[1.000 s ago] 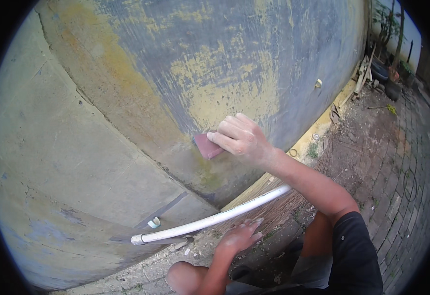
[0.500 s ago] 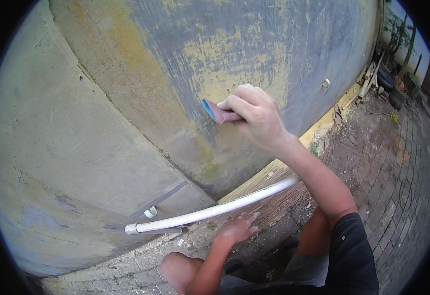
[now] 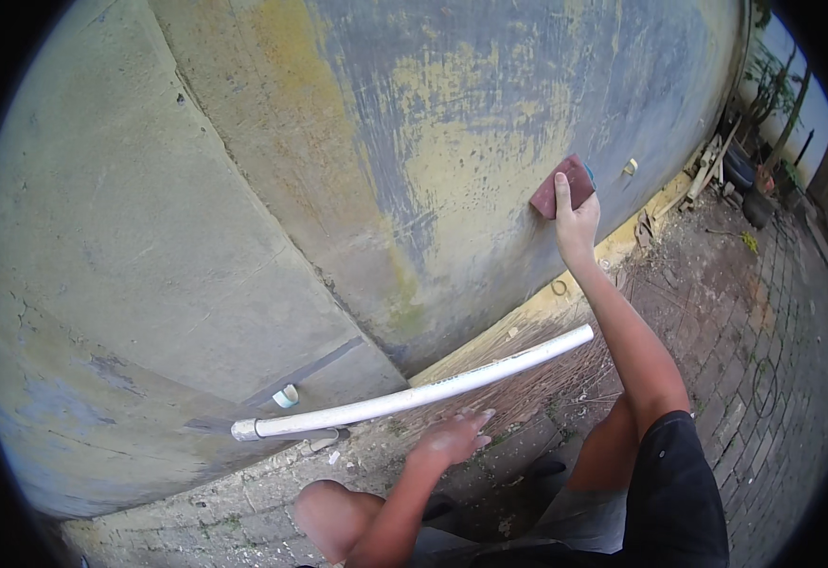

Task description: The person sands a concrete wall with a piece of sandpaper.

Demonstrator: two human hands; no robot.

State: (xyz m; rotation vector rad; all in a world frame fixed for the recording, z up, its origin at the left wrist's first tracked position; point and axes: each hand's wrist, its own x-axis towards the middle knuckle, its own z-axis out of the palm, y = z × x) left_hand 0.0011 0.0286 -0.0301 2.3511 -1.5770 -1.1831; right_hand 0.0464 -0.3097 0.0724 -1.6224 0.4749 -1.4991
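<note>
A folded sheet of sandpaper [image 3: 554,196], reddish-brown with a bit of blue showing at its right edge, is held in my right hand [image 3: 577,227]. The thumb lies across its face and the other fingers are hidden behind it. It is at the lower right part of the wall [image 3: 475,170], which has worn blue-grey paint with pale yellow patches; whether the paper touches the wall I cannot tell. Low in front of my knees, my left hand [image 3: 450,441] hangs with fingers stretched and nothing in it, just below a white plastic pipe [image 3: 433,393].
The pipe slants in front of the wall base with a grey fitting [image 3: 243,430] at its left end. A short pipe stub [image 3: 286,396] juts from the left wall section, another [image 3: 631,167] farther right. Paving [image 3: 764,398] runs along the right; scrap wood [image 3: 705,168] and a tyre [image 3: 738,168] lie far right.
My right hand has swung right along the wall with the sandpaper and turned, so the paper's flat reddish face now shows. My left hand has barely moved.
</note>
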